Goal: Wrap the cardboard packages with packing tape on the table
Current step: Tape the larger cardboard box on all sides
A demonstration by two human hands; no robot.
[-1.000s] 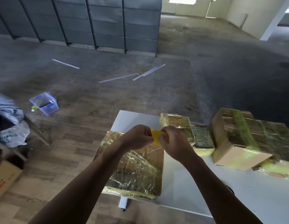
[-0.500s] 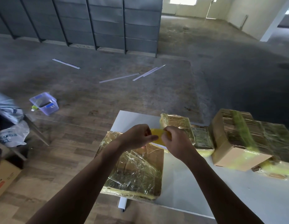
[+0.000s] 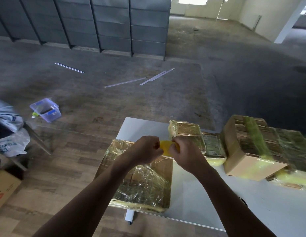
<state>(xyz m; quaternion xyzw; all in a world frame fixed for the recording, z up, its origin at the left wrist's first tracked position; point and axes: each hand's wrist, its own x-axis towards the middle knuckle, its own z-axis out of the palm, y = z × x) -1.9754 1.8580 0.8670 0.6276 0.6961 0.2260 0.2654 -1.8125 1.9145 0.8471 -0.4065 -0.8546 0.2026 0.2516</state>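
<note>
Just above the far end of the nearest wrapped package (image 3: 142, 182), the left hand (image 3: 145, 149) and right hand (image 3: 184, 154) both curl tight on the yellow tape (image 3: 166, 147) between them, which looks light, thin and clingy, best pinched at its free edge.

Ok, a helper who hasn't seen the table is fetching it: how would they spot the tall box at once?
Find the white table. On its right side, just right of a flat film-covered package, stands the tall box. Unlike its film-covered neighbours, its near end is bare brown cardboard, and a yellow-green tape band crosses its top.
</note>
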